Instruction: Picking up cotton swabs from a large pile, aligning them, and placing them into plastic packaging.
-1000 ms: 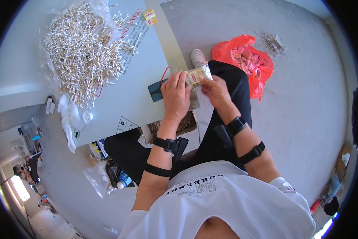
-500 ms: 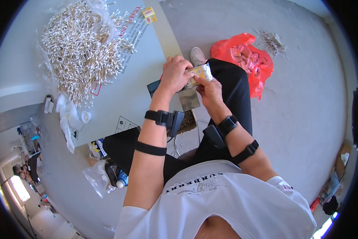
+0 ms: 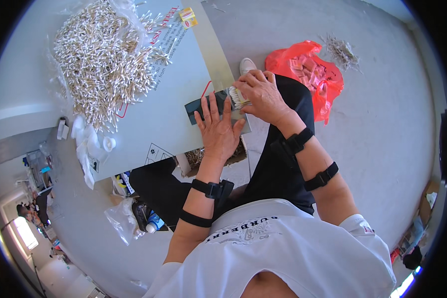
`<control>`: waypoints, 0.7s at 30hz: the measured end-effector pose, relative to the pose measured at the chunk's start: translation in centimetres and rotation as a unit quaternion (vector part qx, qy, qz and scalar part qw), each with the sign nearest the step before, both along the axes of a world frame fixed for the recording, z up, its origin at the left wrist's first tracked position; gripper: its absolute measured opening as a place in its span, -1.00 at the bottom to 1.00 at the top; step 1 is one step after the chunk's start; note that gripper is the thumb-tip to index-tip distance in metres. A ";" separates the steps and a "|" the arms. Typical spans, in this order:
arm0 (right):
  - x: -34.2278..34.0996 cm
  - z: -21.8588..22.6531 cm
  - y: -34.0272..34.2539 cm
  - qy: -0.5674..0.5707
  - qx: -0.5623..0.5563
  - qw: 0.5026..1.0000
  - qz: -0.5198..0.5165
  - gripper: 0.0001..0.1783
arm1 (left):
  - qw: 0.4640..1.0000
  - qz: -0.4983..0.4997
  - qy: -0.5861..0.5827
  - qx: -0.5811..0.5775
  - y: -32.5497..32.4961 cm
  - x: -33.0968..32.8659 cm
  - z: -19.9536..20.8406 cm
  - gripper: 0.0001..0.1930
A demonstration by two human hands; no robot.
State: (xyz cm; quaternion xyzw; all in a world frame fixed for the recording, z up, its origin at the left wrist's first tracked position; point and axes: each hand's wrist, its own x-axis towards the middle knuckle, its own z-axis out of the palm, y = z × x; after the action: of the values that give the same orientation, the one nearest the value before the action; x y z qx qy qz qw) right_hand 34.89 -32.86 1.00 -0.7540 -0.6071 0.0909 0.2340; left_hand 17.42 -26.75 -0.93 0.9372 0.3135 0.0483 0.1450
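Note:
My left hand (image 3: 217, 130) lies flat with fingers spread on a dark green pad (image 3: 199, 109) at the near edge of the pale table (image 3: 159, 134). My right hand (image 3: 262, 94) is closed over a small bundle of white-tipped sticks (image 3: 235, 96), pressing it down at the pad's right end. A large heap of the same thin sticks (image 3: 101, 57) covers the far left of the table.
A red plastic bag (image 3: 310, 74) with small packets lies on the floor right of my knee, with a loose scatter of sticks (image 3: 342, 49) beyond it. A small yellow packet (image 3: 188, 16) sits at the table's far edge. Crumpled white plastic (image 3: 87, 144) hangs off the left edge.
Both hands came down from in front of me to the table edge. My left hand let go of the bundle and flattened on the green pad; my right hand set the bundle down.

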 end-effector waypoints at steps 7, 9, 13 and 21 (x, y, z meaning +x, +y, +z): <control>0.7 -0.8 0.2 0.006 0.019 0.999 0.032 -0.31 | 1.000 -0.018 0.001 -0.001 0.3 0.6 -0.1 -0.32; 0.9 -1.1 0.1 -0.003 0.028 0.999 0.036 -0.32 | 1.000 -0.025 -0.004 0.000 0.6 0.7 0.4 -0.34; 1.4 -1.3 0.0 0.015 0.014 0.999 0.043 -0.31 | 0.999 -0.013 -0.035 -0.021 1.1 0.8 0.9 -0.43; 2.8 -0.8 0.2 -0.064 -0.067 0.991 0.099 -0.35 | 0.994 -0.010 -0.111 -0.018 1.9 0.7 -0.2 -0.45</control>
State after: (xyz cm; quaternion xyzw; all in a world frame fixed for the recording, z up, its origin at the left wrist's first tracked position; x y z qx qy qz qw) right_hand 37.67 -32.67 0.25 -0.7083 -0.6851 0.1053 0.1338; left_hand 18.11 -24.89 -1.15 0.9263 0.2871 0.1449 0.1963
